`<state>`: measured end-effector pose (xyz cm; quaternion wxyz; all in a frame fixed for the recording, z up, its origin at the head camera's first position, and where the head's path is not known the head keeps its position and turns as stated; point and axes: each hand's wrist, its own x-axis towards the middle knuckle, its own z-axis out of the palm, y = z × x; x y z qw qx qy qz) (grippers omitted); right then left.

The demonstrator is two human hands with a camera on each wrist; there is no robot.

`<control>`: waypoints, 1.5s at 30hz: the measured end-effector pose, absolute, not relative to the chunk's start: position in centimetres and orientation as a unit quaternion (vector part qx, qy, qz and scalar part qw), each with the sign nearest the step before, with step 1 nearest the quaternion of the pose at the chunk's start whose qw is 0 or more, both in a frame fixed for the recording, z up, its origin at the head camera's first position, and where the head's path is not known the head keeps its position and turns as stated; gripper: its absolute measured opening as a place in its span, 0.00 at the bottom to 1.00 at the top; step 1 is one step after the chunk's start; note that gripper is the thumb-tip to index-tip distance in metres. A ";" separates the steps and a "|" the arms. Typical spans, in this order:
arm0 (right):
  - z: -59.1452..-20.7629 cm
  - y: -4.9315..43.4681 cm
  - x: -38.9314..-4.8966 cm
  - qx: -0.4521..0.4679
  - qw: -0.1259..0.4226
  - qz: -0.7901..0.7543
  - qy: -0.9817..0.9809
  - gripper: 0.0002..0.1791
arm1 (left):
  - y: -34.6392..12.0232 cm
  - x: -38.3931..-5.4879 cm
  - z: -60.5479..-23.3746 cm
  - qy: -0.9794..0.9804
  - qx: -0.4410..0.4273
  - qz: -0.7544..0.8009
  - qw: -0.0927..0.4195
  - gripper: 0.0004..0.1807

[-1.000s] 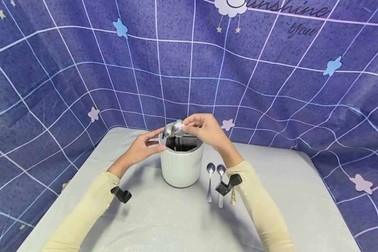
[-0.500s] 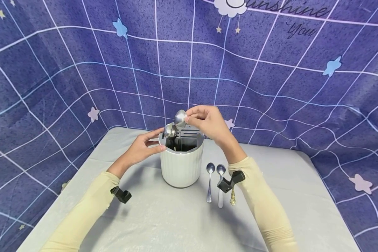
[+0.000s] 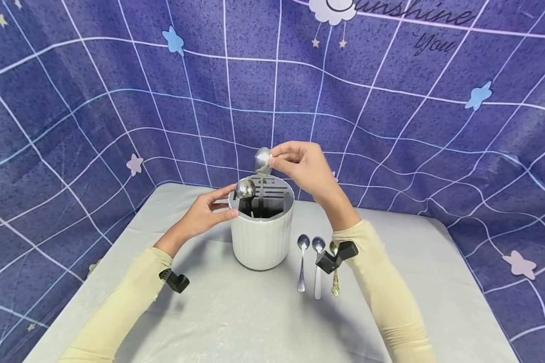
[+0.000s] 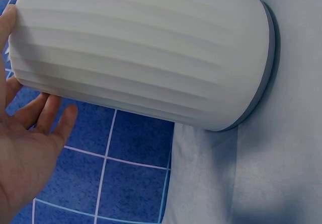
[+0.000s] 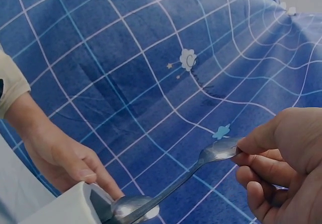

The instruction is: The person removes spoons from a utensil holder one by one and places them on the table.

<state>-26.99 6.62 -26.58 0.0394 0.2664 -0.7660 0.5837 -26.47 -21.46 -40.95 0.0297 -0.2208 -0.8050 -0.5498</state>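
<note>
My right hand (image 3: 302, 164) pinches the spoon (image 3: 262, 160) at its bowl, long axis running steeply down from this grip to the mouth of the white holder (image 3: 260, 247), where my left hand (image 3: 202, 214), farther from the bowl, rests with thumb and fingers apart.

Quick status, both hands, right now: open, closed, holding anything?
Left hand: open, thumb and fingers against the white holder.
Right hand: closed, pinching a spoon by its bowl, handle down.
</note>
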 end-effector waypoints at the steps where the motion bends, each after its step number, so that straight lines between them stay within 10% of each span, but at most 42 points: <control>1: -26.4 6.7 -27.0 0.267 0.040 0.586 -0.764 0.06 | -21.4 -26.5 -40.9 -0.805 -0.220 -0.550 0.030 0.39; 45: -23.3 14.5 -26.0 0.207 0.097 0.582 -0.780 0.10 | -21.4 -26.4 -41.0 -0.805 -0.225 -0.547 0.038 0.39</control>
